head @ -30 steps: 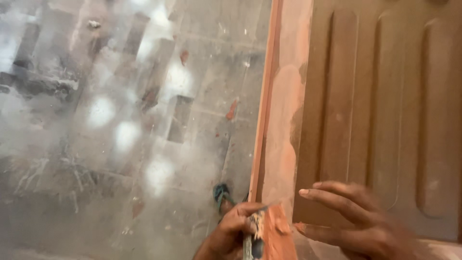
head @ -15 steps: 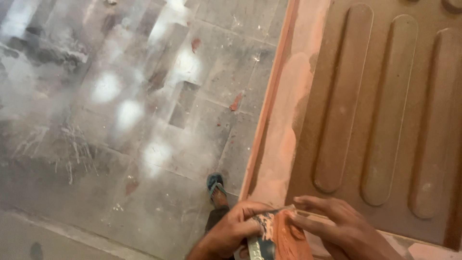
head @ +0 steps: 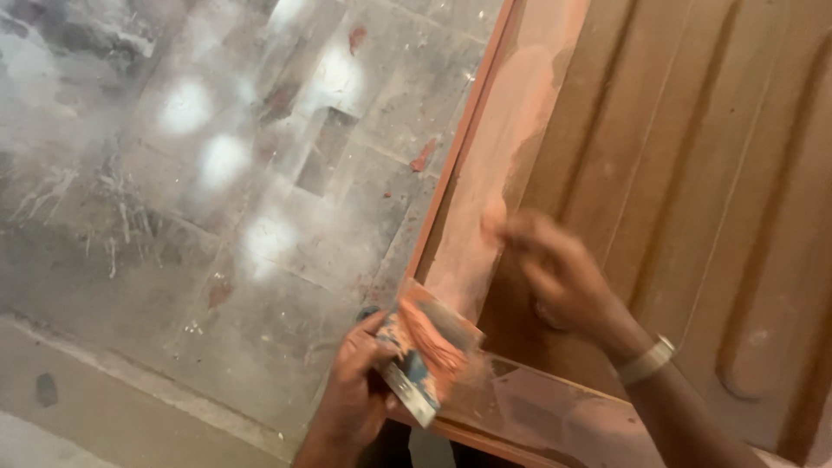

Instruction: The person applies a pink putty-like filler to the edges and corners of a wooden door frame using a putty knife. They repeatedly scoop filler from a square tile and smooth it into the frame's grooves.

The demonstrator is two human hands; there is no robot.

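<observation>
In the head view, the right hand (head: 555, 269) is now higher on the brown door panel (head: 693, 173) than half a second ago. Before, it was lying low beside the left hand, near the bottom corner of the frame; now it is moving up toward 12 o'clock along the pale reddish strip of filler (head: 498, 182) on the door edge. The hand is blurred from motion, so I cannot tell exactly how the fingers are standing; they seem to be pressed together and rubbing on the surface. A light band is sitting on the wrist (head: 646, 360).

The left hand (head: 355, 394) is staying at about 6 o'clock of the picture, but the flat card (head: 429, 351) in it is now turned up and showing more clearly. The fingers are pinching this card by its lower edge, and an orange-red paste is lying on its upper face. My judgement is that the paste is being taken from the card and spread on the door by the other hand, so the work is going on along the edge.

The door is lying slanted, from 6 o'clock to 1 o'clock. Its edge is orange-brown, and the filler on it is looking dull, uneven and lighter than the wood. The panel has long raised ribs with round ends. The lower rail (head: 555, 416) also is carrying reddish smears.

At 9 o'clock the grey tiled floor (head: 173, 217) is showing white splashes and bright spots of light.
</observation>
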